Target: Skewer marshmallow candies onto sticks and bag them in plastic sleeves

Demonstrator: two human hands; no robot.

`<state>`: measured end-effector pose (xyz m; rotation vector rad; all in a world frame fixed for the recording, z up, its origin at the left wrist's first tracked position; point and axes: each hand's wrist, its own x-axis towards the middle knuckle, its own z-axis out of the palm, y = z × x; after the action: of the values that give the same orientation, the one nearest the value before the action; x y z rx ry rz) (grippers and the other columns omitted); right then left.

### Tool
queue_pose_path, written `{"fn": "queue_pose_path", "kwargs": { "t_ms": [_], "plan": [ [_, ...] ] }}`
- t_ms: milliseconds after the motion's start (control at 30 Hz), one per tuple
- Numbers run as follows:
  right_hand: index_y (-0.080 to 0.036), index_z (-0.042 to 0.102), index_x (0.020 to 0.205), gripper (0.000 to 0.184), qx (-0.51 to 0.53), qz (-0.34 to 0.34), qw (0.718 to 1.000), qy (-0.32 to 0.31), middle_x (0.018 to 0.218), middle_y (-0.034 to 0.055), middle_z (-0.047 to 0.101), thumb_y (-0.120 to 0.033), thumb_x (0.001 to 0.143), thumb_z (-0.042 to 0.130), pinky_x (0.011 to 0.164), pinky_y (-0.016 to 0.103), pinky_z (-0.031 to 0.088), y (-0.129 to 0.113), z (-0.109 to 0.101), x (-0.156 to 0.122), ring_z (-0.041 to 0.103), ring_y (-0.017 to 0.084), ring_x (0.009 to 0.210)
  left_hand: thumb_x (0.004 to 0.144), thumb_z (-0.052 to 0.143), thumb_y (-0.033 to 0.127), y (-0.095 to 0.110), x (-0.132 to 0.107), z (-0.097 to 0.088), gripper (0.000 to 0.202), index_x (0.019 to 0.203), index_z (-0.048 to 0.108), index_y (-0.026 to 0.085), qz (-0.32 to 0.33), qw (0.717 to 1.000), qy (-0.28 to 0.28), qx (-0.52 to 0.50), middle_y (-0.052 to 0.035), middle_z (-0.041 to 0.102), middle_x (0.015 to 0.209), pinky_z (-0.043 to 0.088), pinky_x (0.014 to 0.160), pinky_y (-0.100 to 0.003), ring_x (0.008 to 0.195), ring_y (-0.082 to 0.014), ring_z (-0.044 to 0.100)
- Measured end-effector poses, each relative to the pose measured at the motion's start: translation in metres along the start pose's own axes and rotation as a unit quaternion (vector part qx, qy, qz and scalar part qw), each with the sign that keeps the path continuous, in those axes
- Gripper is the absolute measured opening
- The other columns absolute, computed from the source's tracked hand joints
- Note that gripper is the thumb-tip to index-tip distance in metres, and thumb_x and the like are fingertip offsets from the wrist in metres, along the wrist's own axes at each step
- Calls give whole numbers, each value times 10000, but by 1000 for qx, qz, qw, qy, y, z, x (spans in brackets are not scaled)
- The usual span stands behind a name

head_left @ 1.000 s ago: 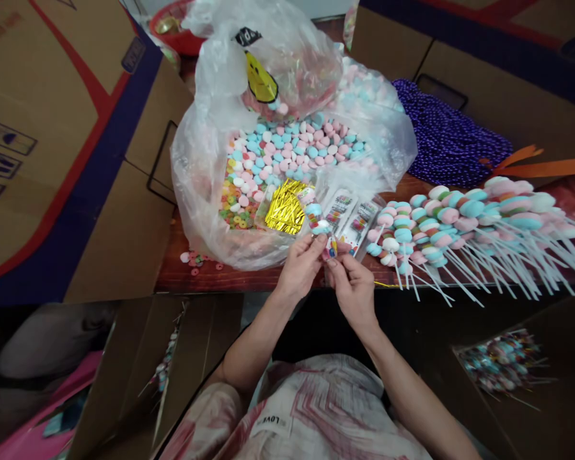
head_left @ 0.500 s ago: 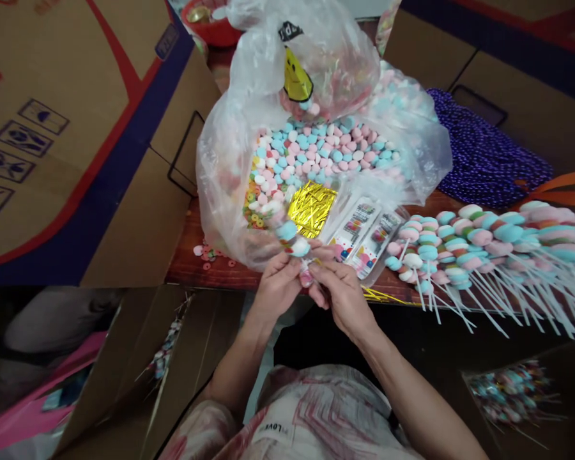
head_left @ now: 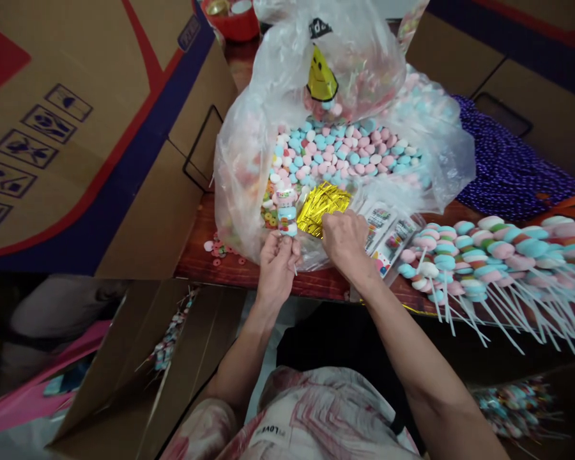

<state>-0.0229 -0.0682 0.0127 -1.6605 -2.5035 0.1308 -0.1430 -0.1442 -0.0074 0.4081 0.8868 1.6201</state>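
My left hand [head_left: 278, 265] is closed around the lower end of a wrapped candy skewer [head_left: 287, 214]. The skewer stands upright in clear film, its pink, blue and white candies stacked, and a white stick pokes out below the fingers. My right hand [head_left: 345, 243] touches the right edge of a pile of gold twist ties [head_left: 322, 207]. Its fingers are curled in, and their tips are hidden behind the knuckles. Beyond both hands lie many loose pastel candies [head_left: 345, 150] in an opened clear plastic bag [head_left: 239, 160].
Right of my hands lie printed clear packets [head_left: 388, 233] and a heap of candy skewers [head_left: 489, 255]. Purple cord [head_left: 508, 160] is behind them. Cardboard boxes [head_left: 124, 160] wall in the left and right. Fruit-ring candies [head_left: 220, 249] are scattered near the table edge [head_left: 206, 271].
My right hand has left the skewer's base and moved to the gold twist ties. My left hand keeps the skewer, now more upright. The camera view has shifted left.
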Motion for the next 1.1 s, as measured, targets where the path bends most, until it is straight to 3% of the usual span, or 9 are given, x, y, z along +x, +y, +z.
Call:
{"fn": "queue_pose_path", "kwargs": {
  "t_ms": [167,267,367,467,567,700,800,933,1100],
  "plan": [
    [-140,694,974,292,18,2,999,27,860,137,706,-93,934,409,735,359,308,4,-4,-2,555,242,799,669,916,396,2,5,6,408,765,578,189,9,1000,-4,-3,68,561,629,369,496,-131,493,-16,384],
    [-174,674,929,245,148,50,984,89,744,61,662,-150,951,430,692,325,317,10,-11,-8,509,190,688,697,894,407,5,8,11,398,746,572,178,15,1000,-7,15,57,569,655,333,475,-139,481,-8,347],
    [-196,656,815,170,381,72,909,153,691,5,627,-232,920,527,655,283,363,18,-16,-24,503,148,639,755,841,411,3,10,17,361,778,562,184,39,998,-7,49,55,566,651,289,452,-150,468,-13,323],
    [-194,678,758,155,558,77,818,120,663,-15,630,-313,853,646,592,261,380,20,-16,-44,493,123,588,807,786,382,-6,8,22,312,916,544,217,55,995,-13,86,71,560,637,281,453,-149,475,-33,364],
    [-186,700,722,193,612,102,780,80,619,-23,612,-367,766,749,549,253,379,17,-12,-59,476,113,560,851,720,310,-18,2,26,252,953,501,238,39,991,-51,119,90,531,621,281,458,-147,474,-41,377],
    [-185,644,663,263,648,152,741,85,542,-51,530,-404,715,781,504,240,365,16,-8,-66,429,95,507,875,651,240,-26,-8,28,144,899,509,225,19,982,-112,150,84,511,655,300,477,-153,487,-38,354],
    [-191,600,654,233,650,164,734,111,563,-51,529,-365,727,738,509,232,370,16,-9,-69,437,93,520,876,680,264,-27,-13,30,142,881,546,215,37,975,-137,172,57,546,721,364,533,-160,560,-49,424],
    [-197,566,682,187,615,156,759,146,615,-39,525,-326,774,667,542,237,378,13,-8,-76,458,106,574,863,747,359,-26,-16,38,227,846,591,195,60,973,-122,188,30,572,722,407,572,-163,618,-63,485],
    [-214,532,803,159,620,109,764,143,764,-15,527,-333,898,578,662,259,427,15,-4,-91,498,135,720,742,861,373,-16,-16,44,361,818,569,175,-145,979,-135,46,81,472,568,183,390,-117,429,-10,232]
  ]
}}
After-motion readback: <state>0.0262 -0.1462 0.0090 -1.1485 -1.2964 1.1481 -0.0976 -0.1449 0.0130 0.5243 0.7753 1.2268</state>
